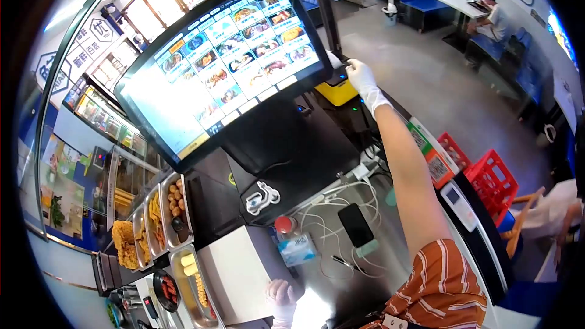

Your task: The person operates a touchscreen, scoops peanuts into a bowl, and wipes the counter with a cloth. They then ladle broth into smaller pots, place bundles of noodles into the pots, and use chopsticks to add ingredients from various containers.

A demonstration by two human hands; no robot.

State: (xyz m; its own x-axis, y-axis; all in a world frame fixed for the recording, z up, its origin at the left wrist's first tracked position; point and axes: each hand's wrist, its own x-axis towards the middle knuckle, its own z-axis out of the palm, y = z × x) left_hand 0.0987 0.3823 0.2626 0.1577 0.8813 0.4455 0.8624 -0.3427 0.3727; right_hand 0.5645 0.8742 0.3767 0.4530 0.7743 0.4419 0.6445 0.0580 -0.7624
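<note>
My right hand (364,80), in a white glove, reaches out beside the right edge of a large touchscreen (228,64) that displays rows of food pictures. Its fingers are bent together next to a small dark device (339,75) with a bit of white paper (333,60) at its top; whether they grip anything is too small to see. Low in the view, my left hand (281,296) is gloved too. It rests by the edge of a white box (237,274), its fingers loosely apart and holding nothing.
Food trays (181,280) stand at the left. A black phone (355,225), tissue pack (297,250), red-lidded jar (284,225) and white cables (329,201) lie on the counter. Red crates (490,183) are at the right. A person (485,21) sits at a far table.
</note>
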